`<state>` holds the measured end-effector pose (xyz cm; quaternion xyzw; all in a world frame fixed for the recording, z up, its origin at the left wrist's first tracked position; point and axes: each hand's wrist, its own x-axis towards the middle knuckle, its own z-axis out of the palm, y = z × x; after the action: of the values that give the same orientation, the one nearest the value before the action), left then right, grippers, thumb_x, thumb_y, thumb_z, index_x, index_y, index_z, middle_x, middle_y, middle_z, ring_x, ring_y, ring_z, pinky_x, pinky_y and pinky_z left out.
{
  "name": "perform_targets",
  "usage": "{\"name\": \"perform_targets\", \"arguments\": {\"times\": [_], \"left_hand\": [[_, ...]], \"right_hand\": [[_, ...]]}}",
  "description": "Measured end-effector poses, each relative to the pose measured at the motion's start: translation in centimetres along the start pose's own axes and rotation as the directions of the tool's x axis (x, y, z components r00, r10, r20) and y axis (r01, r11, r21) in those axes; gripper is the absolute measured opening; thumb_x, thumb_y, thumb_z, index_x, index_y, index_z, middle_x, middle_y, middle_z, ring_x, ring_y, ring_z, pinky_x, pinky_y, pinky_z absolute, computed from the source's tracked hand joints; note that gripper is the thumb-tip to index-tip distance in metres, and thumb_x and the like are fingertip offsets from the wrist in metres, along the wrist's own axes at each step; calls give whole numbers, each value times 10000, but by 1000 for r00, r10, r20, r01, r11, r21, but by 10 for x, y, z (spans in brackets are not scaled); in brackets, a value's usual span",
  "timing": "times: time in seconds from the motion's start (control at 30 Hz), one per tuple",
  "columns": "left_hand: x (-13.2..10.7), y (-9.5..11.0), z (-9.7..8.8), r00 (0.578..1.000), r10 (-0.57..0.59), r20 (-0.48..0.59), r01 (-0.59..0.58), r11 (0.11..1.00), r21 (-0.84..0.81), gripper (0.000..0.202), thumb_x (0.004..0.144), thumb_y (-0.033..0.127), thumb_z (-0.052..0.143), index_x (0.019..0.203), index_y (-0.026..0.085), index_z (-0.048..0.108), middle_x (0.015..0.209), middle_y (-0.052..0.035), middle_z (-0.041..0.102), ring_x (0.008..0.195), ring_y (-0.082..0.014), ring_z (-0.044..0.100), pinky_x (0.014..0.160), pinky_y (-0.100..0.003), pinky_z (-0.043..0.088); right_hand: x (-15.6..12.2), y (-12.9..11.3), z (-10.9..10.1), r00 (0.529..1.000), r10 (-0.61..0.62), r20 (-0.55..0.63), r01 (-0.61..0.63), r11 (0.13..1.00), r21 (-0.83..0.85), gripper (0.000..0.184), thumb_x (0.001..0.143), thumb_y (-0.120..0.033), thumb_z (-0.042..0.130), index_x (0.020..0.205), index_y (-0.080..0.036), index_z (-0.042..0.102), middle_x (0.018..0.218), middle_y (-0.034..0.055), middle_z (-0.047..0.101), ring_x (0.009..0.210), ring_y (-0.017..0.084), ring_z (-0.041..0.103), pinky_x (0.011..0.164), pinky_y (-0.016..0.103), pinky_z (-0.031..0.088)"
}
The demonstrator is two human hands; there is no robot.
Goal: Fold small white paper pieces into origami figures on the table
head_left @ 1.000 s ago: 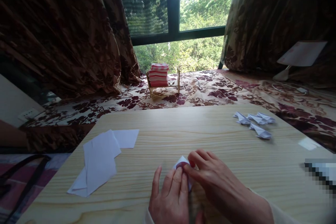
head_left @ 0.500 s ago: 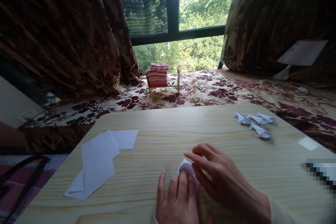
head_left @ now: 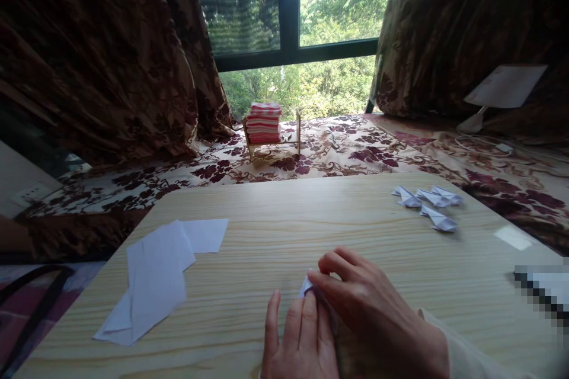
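Observation:
A small piece of folded white paper (head_left: 306, 286) lies on the table near its front edge, mostly covered by my hands. My left hand (head_left: 301, 334) rests flat over its lower part, fingers stretched forward and the one at the far left spread away. From the right, my right hand (head_left: 371, 299) reaches over the paper with curled fingers, its fingertips pinched at the upper right edge. What lies beneath the fingers is hidden. Several folded white paper pieces (head_left: 438, 219) sit together at the table's far right.
Flat white paper sheets (head_left: 157, 278) overlap on the left of the wooden table (head_left: 267, 219). A pale patch (head_left: 514, 238) and a blurred-out object (head_left: 544, 287) are at the right edge. Beyond stand a small rack with folded striped cloths (head_left: 264, 123) and a lamp (head_left: 507, 87).
My right hand's fingers have closed in and come down onto the paper's upper edge. The left hand stays pressed in place. The view has shifted slightly.

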<state>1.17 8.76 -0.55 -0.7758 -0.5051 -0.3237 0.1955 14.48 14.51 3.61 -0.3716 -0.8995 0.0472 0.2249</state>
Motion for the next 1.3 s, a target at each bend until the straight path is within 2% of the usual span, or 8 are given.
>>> {"name": "perform_targets", "arguments": {"times": [0.43,0.53,0.7,0.8,0.87,0.97,1.1,1.3], "left_hand": [[1,-1,-2,1000,25,-9,-25,1000,16,392,827,68,293,882,146,674,895,-64,728,829,-176,622,1065,-397,149],[-1,-2,-1,999,45,-7,-45,999,12,386,859,161,294,888,142,678,914,-83,723,844,-191,623,1089,-408,97],[-6,-10,-2,996,86,-32,-87,996,-36,410,849,76,277,884,160,677,921,-48,724,872,-160,613,1096,-393,103],[-2,-17,-8,998,60,-31,-63,992,-106,425,894,319,290,859,165,685,895,-59,723,885,-187,597,1093,-399,103],[4,-21,-12,1000,19,1,-18,991,-131,467,864,454,325,873,161,688,910,-76,712,904,-209,584,1087,-404,110],[15,-26,-17,994,17,111,-2,991,-131,427,856,430,367,965,148,669,949,-82,689,949,-217,562,1079,-418,103],[24,-32,-19,949,87,305,-57,993,-105,393,825,411,449,1073,155,614,1003,-60,656,1009,-225,523,1078,-441,26],[27,-39,-20,929,154,335,-143,988,-56,390,819,425,478,1090,171,597,999,-30,654,1021,-224,508,1079,-458,11]], "right_hand": [[-2,-4,-4,995,11,95,-15,999,43,41,802,-124,583,804,-165,581,789,48,557,711,170,463,582,263,403],[-4,-5,-5,994,-8,109,6,1000,22,136,767,-119,625,894,-157,592,834,57,572,748,181,476,621,281,425],[-5,-5,-6,990,4,141,-4,1000,-2,183,766,-105,626,936,-166,598,866,57,580,776,187,483,658,297,437],[-5,-5,-5,988,15,154,-15,1000,2,196,760,-125,641,947,-168,601,873,58,577,776,194,481,639,299,429],[-4,-4,-5,987,22,160,-22,1000,-2,190,764,-143,644,948,-170,605,872,57,578,772,196,480,625,297,422],[-4,-4,-5,986,38,160,-38,999,-7,151,789,-147,620,936,-180,613,867,51,581,770,191,481,622,291,414],[-3,-5,-6,984,60,169,-61,998,-1,119,812,-134,591,916,-183,622,860,49,586,776,187,486,638,291,413],[-5,-5,-6,987,62,151,-61,998,-12,113,800,-151,611,908,-177,627,849,47,589,765,186,486,625,287,405]]}}
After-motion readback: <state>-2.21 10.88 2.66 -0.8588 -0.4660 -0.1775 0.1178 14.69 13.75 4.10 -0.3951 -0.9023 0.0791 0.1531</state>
